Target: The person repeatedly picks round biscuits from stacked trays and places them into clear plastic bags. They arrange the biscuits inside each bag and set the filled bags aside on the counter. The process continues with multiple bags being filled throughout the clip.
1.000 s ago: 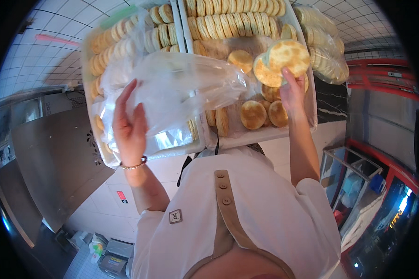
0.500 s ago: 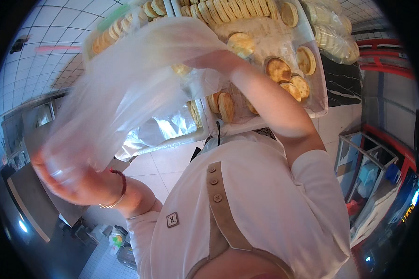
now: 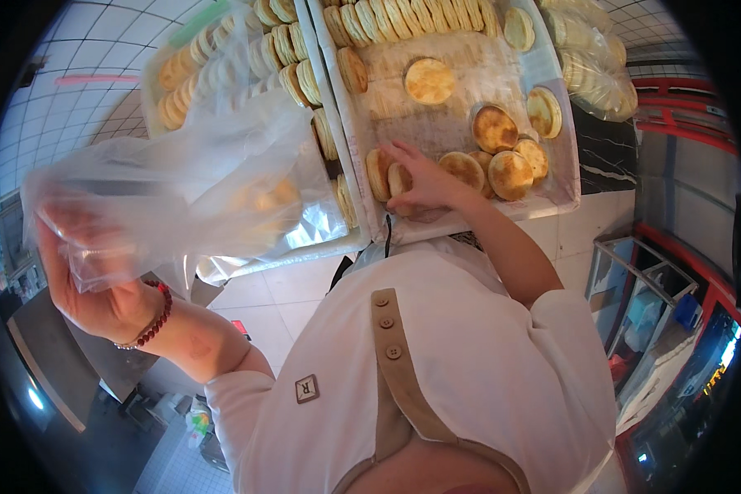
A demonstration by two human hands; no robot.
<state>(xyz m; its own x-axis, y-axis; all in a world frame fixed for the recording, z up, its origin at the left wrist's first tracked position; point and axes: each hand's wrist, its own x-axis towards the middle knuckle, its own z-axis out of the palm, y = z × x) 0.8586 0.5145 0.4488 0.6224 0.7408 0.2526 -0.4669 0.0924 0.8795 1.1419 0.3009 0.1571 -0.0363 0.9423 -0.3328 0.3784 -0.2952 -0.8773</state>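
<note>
My left hand (image 3: 90, 259) is closed on a clear plastic bag (image 3: 181, 181), which spreads rightward from it over the left tray. The hand shows partly through the film. In the right tray (image 3: 461, 216), round flatbreads (image 3: 377, 174) stand on edge at the near left corner. My right hand (image 3: 424, 179) has its fingers and thumb around one flatbread (image 3: 398, 179) there, hiding part of it. Right of this hand, several browned flatbreads (image 3: 510, 175) lie flat and overlapping. A lone flatbread (image 3: 430, 81) lies farther back.
A row of flatbreads (image 3: 412, 18) stands on edge along the right tray's back. More flatbreads (image 3: 300, 82) fill the left tray, partly under the bag. Bagged flatbreads (image 3: 593, 74) sit on the dark marbled surface (image 3: 605, 148) at right. A metal-framed stand (image 3: 646, 280) is farther right.
My right hand has come away from the bag and down to the flatbreads at the tray's near left corner. My left hand has moved slightly left and up, still with the bag.
</note>
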